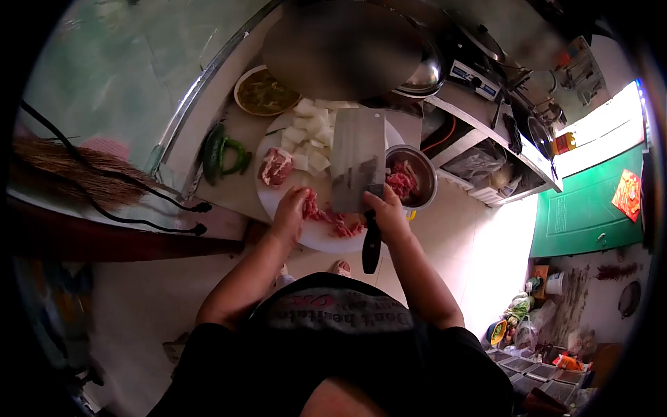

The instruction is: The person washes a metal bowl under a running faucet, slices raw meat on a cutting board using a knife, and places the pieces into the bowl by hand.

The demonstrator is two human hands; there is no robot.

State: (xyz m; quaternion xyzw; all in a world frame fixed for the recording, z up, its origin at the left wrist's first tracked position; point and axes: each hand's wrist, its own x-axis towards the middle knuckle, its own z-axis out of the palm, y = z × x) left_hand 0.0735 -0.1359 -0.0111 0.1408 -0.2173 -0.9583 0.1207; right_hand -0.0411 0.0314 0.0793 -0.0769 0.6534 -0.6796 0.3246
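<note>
My right hand [389, 217] is closed around the black handle of a cleaver [356, 149]. Its broad blade is raised over the round white cutting board [267, 201], hiding part of it. At the board's near left, my left hand [288, 215] has its fingers curled on a strip of raw meat [314, 208]. Cut meat pieces [346, 226] lie between the hands. A larger chunk of meat [276, 167] rests by the left rim, beside a heap of pale vegetable chunks [313, 132]. Right of the blade, a metal bowl [429, 187] holds more cut meat [403, 179].
Green peppers [233, 153] lie left of the board, near a bowl of greenish food [264, 92]. A dark, blurred round shape [340, 48] covers the far side. Black plugs on cords [198, 228] hang at left. A shelved counter [486, 132] stands at right.
</note>
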